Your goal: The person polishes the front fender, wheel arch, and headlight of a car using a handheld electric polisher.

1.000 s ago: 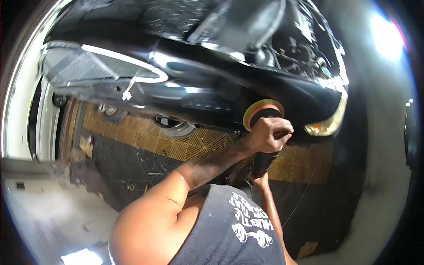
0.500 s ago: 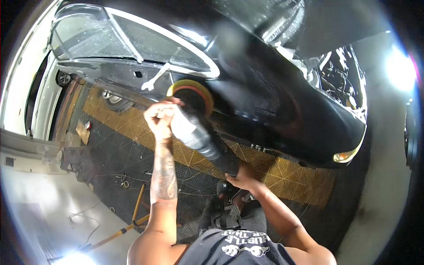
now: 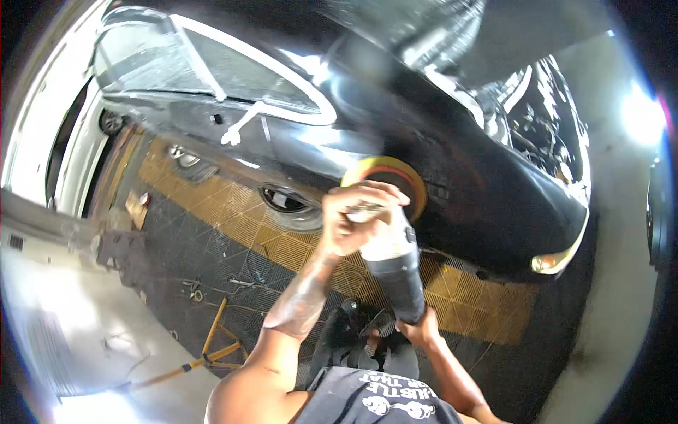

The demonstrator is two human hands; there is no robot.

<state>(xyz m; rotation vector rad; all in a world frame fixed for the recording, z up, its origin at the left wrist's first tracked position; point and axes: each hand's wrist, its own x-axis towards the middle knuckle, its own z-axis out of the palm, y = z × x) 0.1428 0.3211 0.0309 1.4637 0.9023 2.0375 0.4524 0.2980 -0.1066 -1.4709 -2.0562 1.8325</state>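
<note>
I hold a polisher (image 3: pixel 395 275) with a white front and a black body in both hands. My left hand (image 3: pixel 359 218) is closed around its front end, close behind the pad. Lower down, my right hand (image 3: pixel 421 328) is wrapped round the rear end, its fingers partly hidden. The round polishing pad (image 3: pixel 366 167), yellow with an orange ring, faces the glossy black fender (image 3: pixel 487 194) of a car. It appears to rest on the panel, though the contact is hidden behind the tool and my left hand.
White masking tape (image 3: pixel 265 51) edges the car's side window. An engine bay (image 3: pixel 540 134) shows at right, and a wheel (image 3: pixel 288 201) below the car. A yellow stand (image 3: pixel 215 332) and cords lie at lower left on the tiled floor (image 3: pixel 233 212). A bright lamp (image 3: pixel 643 116) shines at right.
Both hands have carried the polisher to the right along the car, from beside the window's front corner onto the fender. The tool's body now points more steeply down toward me.
</note>
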